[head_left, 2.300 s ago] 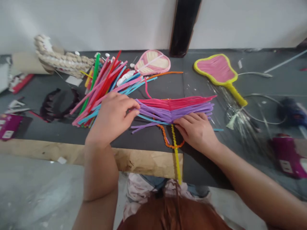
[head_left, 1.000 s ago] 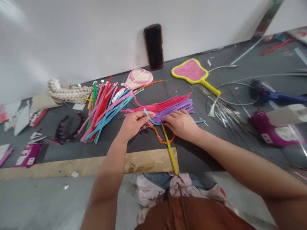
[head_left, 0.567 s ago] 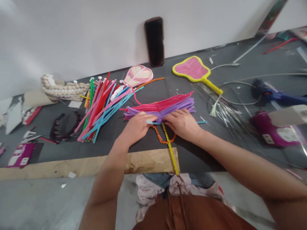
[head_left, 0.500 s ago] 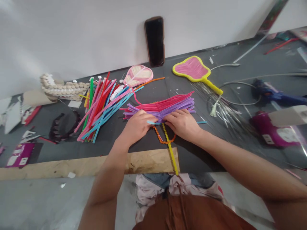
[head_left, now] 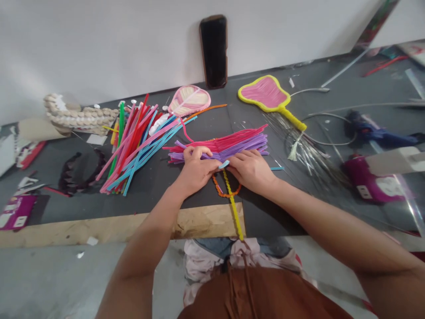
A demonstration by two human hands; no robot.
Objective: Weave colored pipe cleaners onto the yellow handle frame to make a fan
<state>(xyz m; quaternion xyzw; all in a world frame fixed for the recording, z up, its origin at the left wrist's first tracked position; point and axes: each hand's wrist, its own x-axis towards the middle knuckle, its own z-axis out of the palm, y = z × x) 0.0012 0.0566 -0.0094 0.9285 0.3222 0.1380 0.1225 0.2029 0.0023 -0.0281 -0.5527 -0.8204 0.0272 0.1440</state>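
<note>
Between my two hands a light blue pipe cleaner (head_left: pixel 224 164) is pinched, its near end bent up at the middle of a row of pink and purple pipe cleaners (head_left: pixel 244 142). My left hand (head_left: pixel 195 170) grips it with thumb and fingertips. My right hand (head_left: pixel 250 168) is closed on the same blue stem, whose far end sticks out beyond the knuckles. A twisted yellow stem (head_left: pixel 236 217) runs down from the row toward the table's front edge. Crossing that stem is an orange loop (head_left: pixel 217 188), partly hidden by my fingers.
Loose coloured pipe cleaners (head_left: pixel 133 150) lie at left beside a dark hair claw (head_left: pixel 79 173). A yellow-rimmed pink fan (head_left: pixel 265 94) and a pink leaf-shaped piece (head_left: pixel 190 101) lie behind. A phone (head_left: pixel 214 52) leans on the wall; a blue glue gun (head_left: pixel 381 128) is at right.
My left hand has turned, its fingers curling up, and the blue pipe cleaner's left end is now bent upward instead of lying flat. My right hand has hardly moved.
</note>
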